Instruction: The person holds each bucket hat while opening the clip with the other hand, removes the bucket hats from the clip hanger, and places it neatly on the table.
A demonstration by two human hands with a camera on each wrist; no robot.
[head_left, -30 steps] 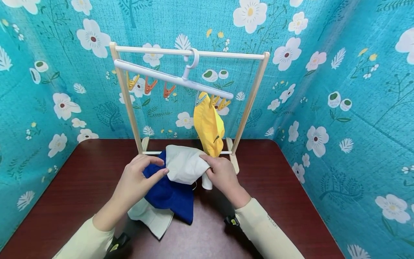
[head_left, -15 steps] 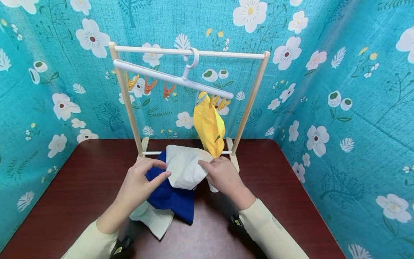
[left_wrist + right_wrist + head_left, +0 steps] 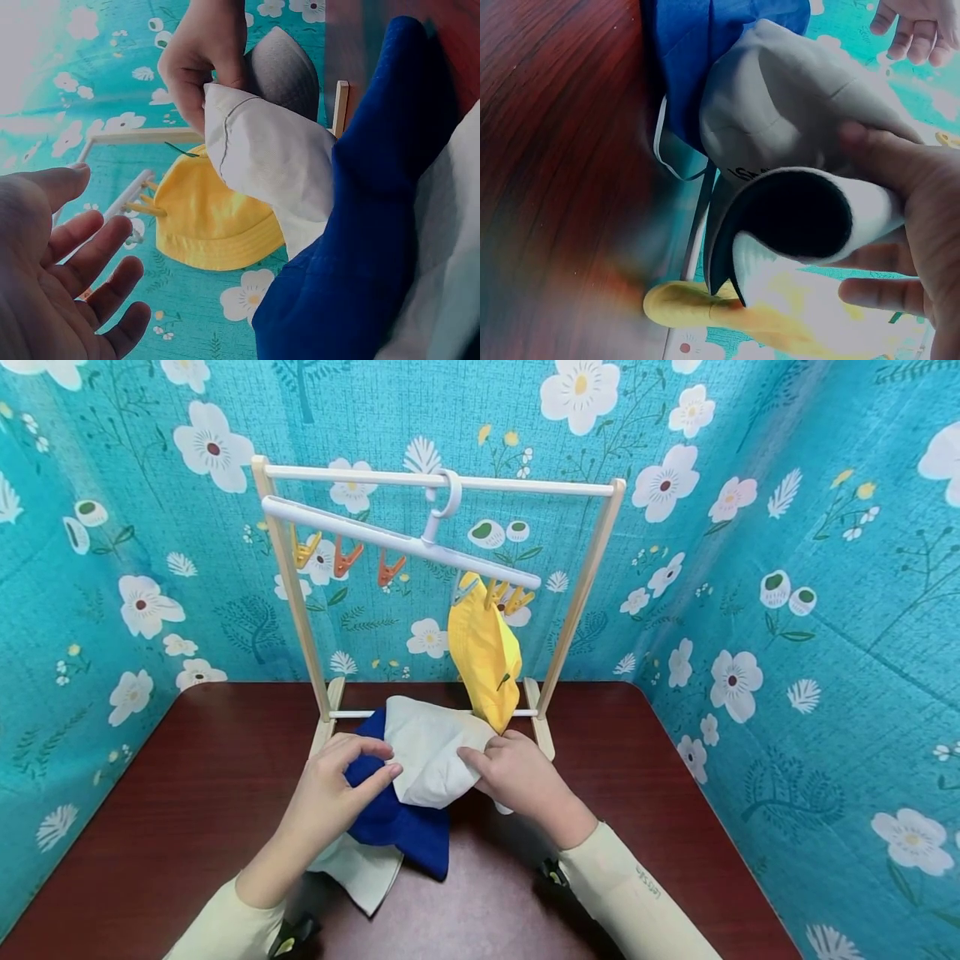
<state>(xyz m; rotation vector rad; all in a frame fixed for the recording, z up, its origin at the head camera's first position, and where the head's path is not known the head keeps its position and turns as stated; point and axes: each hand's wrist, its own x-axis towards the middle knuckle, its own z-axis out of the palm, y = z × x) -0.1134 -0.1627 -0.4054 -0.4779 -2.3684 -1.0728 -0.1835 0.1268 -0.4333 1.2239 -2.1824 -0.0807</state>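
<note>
My right hand (image 3: 528, 781) pinches the right side of a cream bucket hat (image 3: 431, 756), thumb on top and fingers underneath. In the right wrist view the hat's brim (image 3: 870, 206) curls into a roll with a dark inside. My left hand (image 3: 330, 789) is held at the hat's left edge, thumb and fingers spread apart; the left wrist view shows nothing in its grasp. Under the cream hat lies a blue hat (image 3: 412, 839), which overlaps another pale hat (image 3: 367, 872) on the table. A yellow bucket hat (image 3: 483, 652) hangs just behind my right hand.
A wooden rack (image 3: 581, 589) stands at the back of the dark red table (image 3: 637, 860). From its top bar hangs a tilted white hanger (image 3: 352, 531) with several clips, including an orange clip (image 3: 390, 568). Flowered blue cloth (image 3: 825, 610) surrounds the table.
My right hand has shifted a little right and toward me, and the cream hat's lower edge has come down with it. My left hand has moved slightly right.
</note>
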